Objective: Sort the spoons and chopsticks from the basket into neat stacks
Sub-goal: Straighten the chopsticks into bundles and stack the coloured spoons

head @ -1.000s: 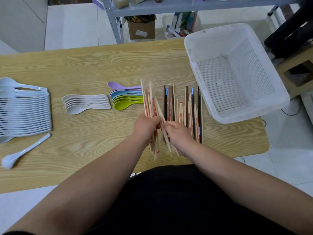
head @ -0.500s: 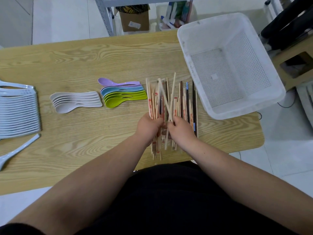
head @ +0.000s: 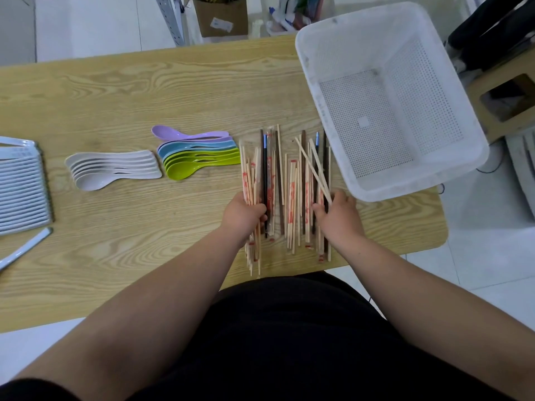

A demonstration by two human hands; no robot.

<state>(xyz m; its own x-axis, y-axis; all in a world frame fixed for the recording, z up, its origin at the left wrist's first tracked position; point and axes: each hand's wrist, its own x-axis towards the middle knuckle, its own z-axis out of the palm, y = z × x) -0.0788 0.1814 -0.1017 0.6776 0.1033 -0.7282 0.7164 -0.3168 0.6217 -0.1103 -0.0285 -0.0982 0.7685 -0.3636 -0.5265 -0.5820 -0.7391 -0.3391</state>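
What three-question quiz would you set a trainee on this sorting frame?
1. True or false: the white basket holds chopsticks.
2. What does the left hand grip? A) a bundle of wooden chopsticks B) a purple spoon C) the basket's rim
3. In the coloured spoon stack, which colour lies nearest the person?

Key: 1 false, the basket is empty; 2 A; 3 green.
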